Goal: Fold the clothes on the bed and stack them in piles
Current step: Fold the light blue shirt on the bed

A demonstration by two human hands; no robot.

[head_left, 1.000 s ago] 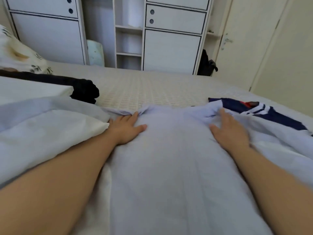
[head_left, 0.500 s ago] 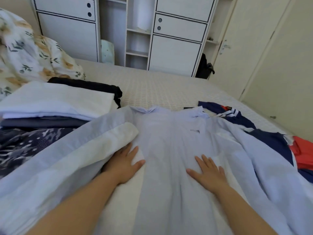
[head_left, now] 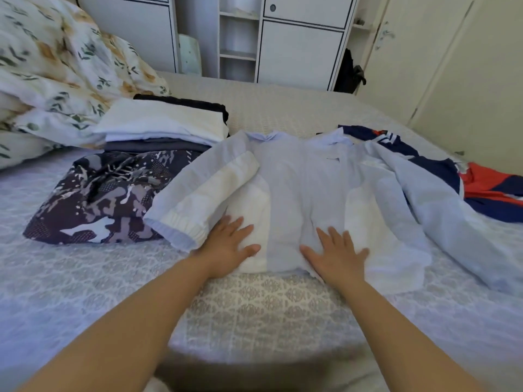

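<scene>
A light blue shirt (head_left: 294,176) lies spread flat on the bed (head_left: 268,309), collar away from me, its left sleeve folded across and its right side draped loosely outward. My left hand (head_left: 230,246) presses flat on the shirt's lower hem at the left. My right hand (head_left: 338,254) lies flat on the hem at the right, fingers spread. A pile of folded clothes (head_left: 161,125), white on top with grey and black beneath, sits at the left beyond the shirt. A dark camouflage-patterned garment (head_left: 104,193) lies in front of that pile.
A navy, white and red garment (head_left: 481,185) lies crumpled at the right, partly under the shirt. A floral duvet (head_left: 59,69) is heaped at the far left. White cupboards (head_left: 300,49) and a door (head_left: 410,58) stand beyond the bed.
Both hands have slid toward me along the shirt, from near the collar down to the hem, smoothing it. The view has pulled back, showing the folded pile and camouflage garment.
</scene>
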